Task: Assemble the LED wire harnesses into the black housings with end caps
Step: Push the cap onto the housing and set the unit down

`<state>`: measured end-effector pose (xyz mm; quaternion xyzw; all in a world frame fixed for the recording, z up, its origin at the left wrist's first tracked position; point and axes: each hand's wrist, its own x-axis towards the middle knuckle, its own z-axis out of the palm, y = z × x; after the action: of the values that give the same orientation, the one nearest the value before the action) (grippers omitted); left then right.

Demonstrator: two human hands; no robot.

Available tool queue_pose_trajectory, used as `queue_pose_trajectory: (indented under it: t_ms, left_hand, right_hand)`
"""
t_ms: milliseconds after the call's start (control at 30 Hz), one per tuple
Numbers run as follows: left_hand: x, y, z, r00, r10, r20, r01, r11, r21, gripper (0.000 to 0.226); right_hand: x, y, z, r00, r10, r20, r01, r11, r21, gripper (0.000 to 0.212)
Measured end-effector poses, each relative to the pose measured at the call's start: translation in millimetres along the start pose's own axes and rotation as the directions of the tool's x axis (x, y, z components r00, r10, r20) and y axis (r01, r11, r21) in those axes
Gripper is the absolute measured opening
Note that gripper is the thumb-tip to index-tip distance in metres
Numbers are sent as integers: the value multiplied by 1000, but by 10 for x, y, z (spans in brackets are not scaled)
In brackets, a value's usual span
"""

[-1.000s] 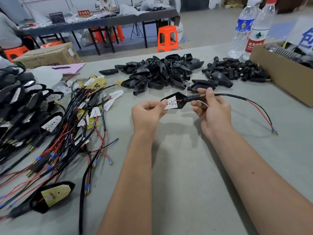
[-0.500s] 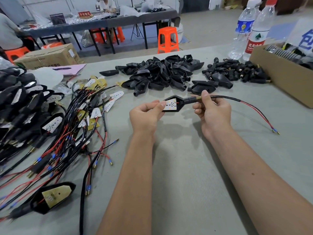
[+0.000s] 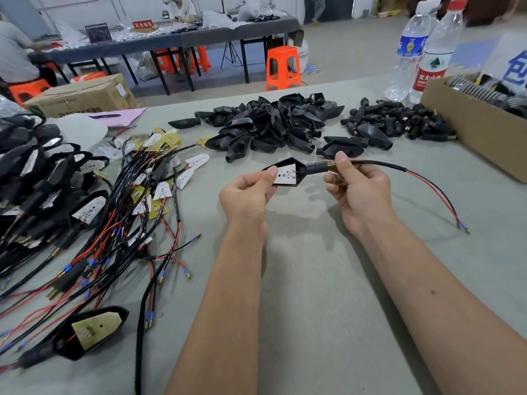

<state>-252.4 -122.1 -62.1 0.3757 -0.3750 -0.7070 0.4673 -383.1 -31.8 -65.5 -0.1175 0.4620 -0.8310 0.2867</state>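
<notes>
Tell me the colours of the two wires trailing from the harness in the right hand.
Red and black wires, clearest in the head view.

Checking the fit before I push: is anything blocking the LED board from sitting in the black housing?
Nothing visible does. The LED board already lies inside the black housing, under the left hand thumb; the right hand pinches the brass fitting at its neck.

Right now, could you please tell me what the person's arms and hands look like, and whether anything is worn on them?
Both forearms are bare as far as the picture shows: no sleeves, gloves, watch or bands. The left hand and the right hand carry no rings that I can see, and the nails are short and unpainted. The right forearm has a small dark mole.
</notes>
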Motion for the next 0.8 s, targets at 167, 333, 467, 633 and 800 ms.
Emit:
queue_pose_trajectory:
  t_ms: [167,333,467,633,800]
  left_hand:
    - [-9,-47,13,997,80,-17,-79,996,52,14]
    - [-42,-126,93,966,245,-82,-228,958,175,14]
    - [-68,-135,94,868,491,-75,-429,817,387,17]
    - [-80,-96,55,823,565,-58,-496,765,411,41]
    - [15,0,-9,978,190,90,-200,973,118,10]
  right_hand:
    - [20,18,2,1000,7,12,-7,1000,-8,13]
    - [-22,19,31,998,-20,60,18,999,33,19]
    - [-21,25,13,998,-33,54,32,999,21,21]
    - [-6,27,2,996,-35,86,35,999,5,20]
    - [3,38,-12,992,-28,120,34,998,-50,17]
